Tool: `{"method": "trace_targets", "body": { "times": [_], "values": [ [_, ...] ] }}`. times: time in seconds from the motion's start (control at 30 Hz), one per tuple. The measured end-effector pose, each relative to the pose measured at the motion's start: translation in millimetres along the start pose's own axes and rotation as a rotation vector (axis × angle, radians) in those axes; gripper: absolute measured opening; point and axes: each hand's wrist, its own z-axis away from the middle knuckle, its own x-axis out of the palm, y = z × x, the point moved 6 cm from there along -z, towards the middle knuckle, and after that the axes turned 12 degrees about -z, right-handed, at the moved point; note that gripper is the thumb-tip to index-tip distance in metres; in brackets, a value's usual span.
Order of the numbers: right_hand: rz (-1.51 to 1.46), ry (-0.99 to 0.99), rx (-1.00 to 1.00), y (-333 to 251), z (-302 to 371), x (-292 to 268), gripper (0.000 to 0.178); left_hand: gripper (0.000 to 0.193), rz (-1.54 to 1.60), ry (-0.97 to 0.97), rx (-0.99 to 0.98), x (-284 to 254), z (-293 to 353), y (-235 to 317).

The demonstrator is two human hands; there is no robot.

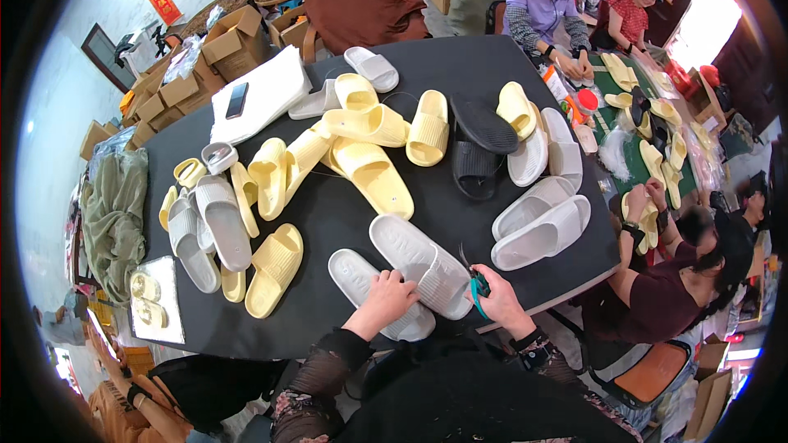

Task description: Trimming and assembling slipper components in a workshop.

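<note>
Two light grey slide slippers lie side by side at the near edge of the table: the left slipper (355,273) and the right slipper (406,246). My left hand (384,302) rests over the left slipper's strap. Its curled fingers press together at the inner edge, against the right slipper's strap; the fingertips are partly hidden. Beside the right slipper's strap, my right hand (502,303) is closed around small scissors (478,289) with teal and black handles. Their thin dark tips point away from me, close to the slipper.
Yellow slippers (373,176) fill the table's middle, with black slippers (476,171) and grey slippers (542,221) to the right. More slippers (223,217) pile up at left. A phone (237,101) lies on white sheets. Co-workers handle slippers at a green table (628,152) on the right.
</note>
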Motion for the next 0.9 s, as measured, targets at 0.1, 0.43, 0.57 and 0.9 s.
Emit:
{"method": "trace_targets", "body": {
  "times": [0.1,0.43,0.57,0.9],
  "values": [
    [0.026,-0.022,-0.029,-2.2,-0.4,4.0,0.056,0.027,-0.057,-0.047,-0.087,-2.0,16.8,1.2],
    [-0.012,-0.106,-0.049,-19.0,2.4,14.6,0.056,0.031,0.631,-0.248,-0.22,50.7,17.6,-33.5],
    [-0.009,-0.09,-0.119,-38.2,-4.1,14.1,0.06,0.032,0.872,-0.229,-0.258,59.0,20.2,-34.3],
    [-0.151,-0.211,-0.075,-95.8,19.5,9.9,0.053,0.02,1.726,0.385,-0.608,-13.5,44.0,-46.2]
  ]
}}
